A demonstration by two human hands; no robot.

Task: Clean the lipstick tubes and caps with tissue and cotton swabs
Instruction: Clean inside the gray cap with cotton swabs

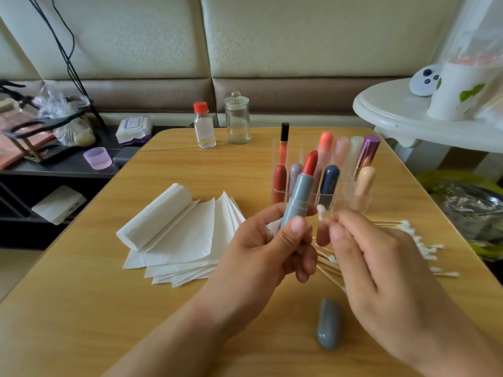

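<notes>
Left hand (pixel 275 246) curled round grey-blue lipstick tube (pixel 298 198), cap off, red bullet extended and tilted up and away; scrap of tissue (pixel 273 229) tucked between palm and tube. Right hand (pixel 378 268) pinching a cotton swab (pixel 321 212) between thumb and fingertips, cotton tip raised just beside the tube's collar, contact not resolvable. Matching grey cap (pixel 328 323) lying on the surface (pixel 81 308), nearer the body than both hands, below the right wrist. Loose pile of swabs (pixel 419 240) under and beyond the right hand; fanned tissue sheets and roll (pixel 174 235) outboard of the left hand; clear organiser of capped lipsticks (pixel 324 172) just beyond the fingertips.

Step judged in hand: swabbing the rim of the opened tube. Next move likely to call for a fine tip placement at the collar groove, tube turned slowly in the left grip, bullet kept clear of the cotton.

No brand, label or lettering legible on tube, cap or bottles; wipes packet (pixel 133 129) far beyond the left hand printed, but unreadable.
</notes>
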